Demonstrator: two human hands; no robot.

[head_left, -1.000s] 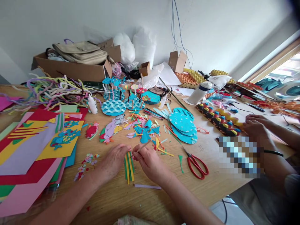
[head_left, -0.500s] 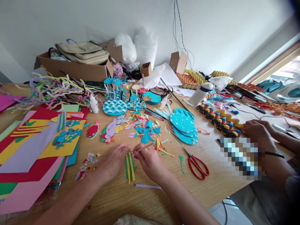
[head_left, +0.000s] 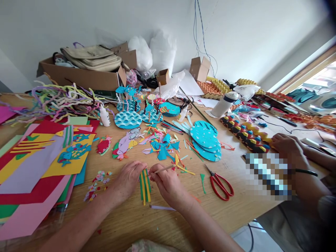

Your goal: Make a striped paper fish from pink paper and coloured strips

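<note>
My left hand [head_left: 131,176] has its fingers pressed together at the upper left edge of a piece made of green and yellow paper strips [head_left: 145,187]. Just right of the piece, my right hand [head_left: 166,182] pinches a thin wooden stick [head_left: 164,169], which slants up and to the right. The stick's lower end is hidden by the fingers. A lilac paper strip [head_left: 162,208] lies near my right wrist. Red-handled scissors [head_left: 220,185] rest to the right, beside a green scrap [head_left: 203,182].
Paper sheets [head_left: 31,175] cover the left, near small confetti pieces [head_left: 97,185]. Paper fish [head_left: 123,145], scraps [head_left: 164,147], blue discs [head_left: 206,140] and glue bottles [head_left: 105,116] lie ahead. Another person's hands [head_left: 286,147] are at the right, by a white bottle [head_left: 223,105].
My right hand has shifted slightly down, and the stick now lies at a flatter slant. My left hand stays at the striped piece. The view has shifted slightly.
</note>
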